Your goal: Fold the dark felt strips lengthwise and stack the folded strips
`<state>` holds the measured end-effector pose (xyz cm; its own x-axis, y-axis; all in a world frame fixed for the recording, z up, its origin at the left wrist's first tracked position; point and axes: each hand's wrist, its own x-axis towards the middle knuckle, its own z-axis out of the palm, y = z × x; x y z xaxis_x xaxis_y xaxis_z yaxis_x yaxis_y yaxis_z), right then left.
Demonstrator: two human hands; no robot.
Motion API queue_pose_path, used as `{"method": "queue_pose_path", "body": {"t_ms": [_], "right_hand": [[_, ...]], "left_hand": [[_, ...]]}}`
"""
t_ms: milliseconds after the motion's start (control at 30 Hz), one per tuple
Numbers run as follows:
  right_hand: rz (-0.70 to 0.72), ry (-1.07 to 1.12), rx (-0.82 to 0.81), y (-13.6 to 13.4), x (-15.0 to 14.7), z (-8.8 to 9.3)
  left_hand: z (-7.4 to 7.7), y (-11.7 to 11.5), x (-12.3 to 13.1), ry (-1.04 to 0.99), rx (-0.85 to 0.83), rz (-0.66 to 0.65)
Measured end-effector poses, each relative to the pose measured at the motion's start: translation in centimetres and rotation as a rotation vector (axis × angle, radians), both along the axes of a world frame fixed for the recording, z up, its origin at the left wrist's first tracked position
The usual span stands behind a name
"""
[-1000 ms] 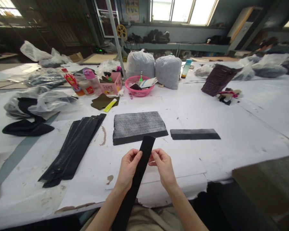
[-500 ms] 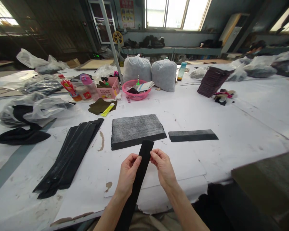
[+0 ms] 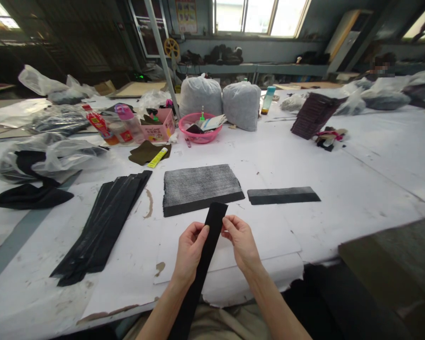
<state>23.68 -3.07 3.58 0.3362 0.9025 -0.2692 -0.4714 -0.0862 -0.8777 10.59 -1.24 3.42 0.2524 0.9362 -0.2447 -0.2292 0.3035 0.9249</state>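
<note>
A long black fabric strip (image 3: 206, 255) runs from my lap up over the table's front edge. My left hand (image 3: 191, 250) grips its left edge, thumb on top. On the opposite edge, near the upper end, my right hand (image 3: 240, 238) pinches the strip between thumb and fingers. Just beyond the strip's tip lies a grey fabric panel (image 3: 201, 184) with a black band along its near edge. To its right is a narrow grey-and-black strip (image 3: 284, 195). A fanned stack of black strips (image 3: 102, 226) rests to the left of my hands.
White paper covers the table (image 3: 340, 198). Farther back stand a pink basin (image 3: 201, 137), a pink box (image 3: 159, 130), bottles and two stuffed bags (image 3: 201, 97). A dark purple stack (image 3: 315, 115) leans at right. Plastic bags (image 3: 49, 156) and black cloth lie left. Someone sits far right.
Both hands hold the strip almost as before. The whole scene sits slightly higher in the picture, as the camera has tilted down a little.
</note>
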Motion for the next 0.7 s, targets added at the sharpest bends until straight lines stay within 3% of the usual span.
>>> {"method": "queue_pose_path", "body": {"t_ms": [333,533,700], "right_hand": [[-0.122,-0.204,0.082,0.4,-0.2,-0.2],[-0.009,-0.044,0.009,0.2,-0.3,-0.9],[-0.032,-0.058,0.0,-0.1,-0.4,-1.0]], "left_hand": [[0.2,0.0,0.4,0.03,0.036,0.01],[-0.1,0.3,0.5,-0.004,-0.004,0.037],[-0.2,0.2,0.4,-0.012,-0.005,0.036]]}}
